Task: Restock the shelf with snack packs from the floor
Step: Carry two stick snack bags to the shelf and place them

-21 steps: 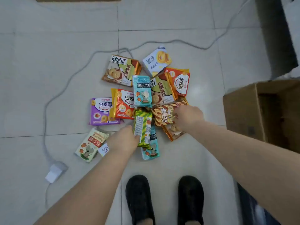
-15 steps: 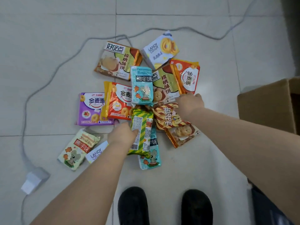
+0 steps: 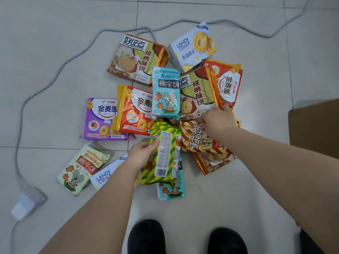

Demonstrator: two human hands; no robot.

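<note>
Your left hand [image 3: 141,153] covers much of the white Landy pack [image 3: 104,177], and your right hand [image 3: 217,121] hides the striped pack [image 3: 196,138] top corner. The cardboard box [image 3: 315,129] runs off the right edge (contents unseen). The teal pack [image 3: 171,189] lies mostly buried.

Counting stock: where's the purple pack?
In the head view, the purple pack lies on the floor at the pile's left edge, partly under the orange-red pack.

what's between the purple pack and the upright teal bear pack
In the head view, an orange ring-biscuit pack lies between the purple pack and the teal pack, overlapping both.
</note>
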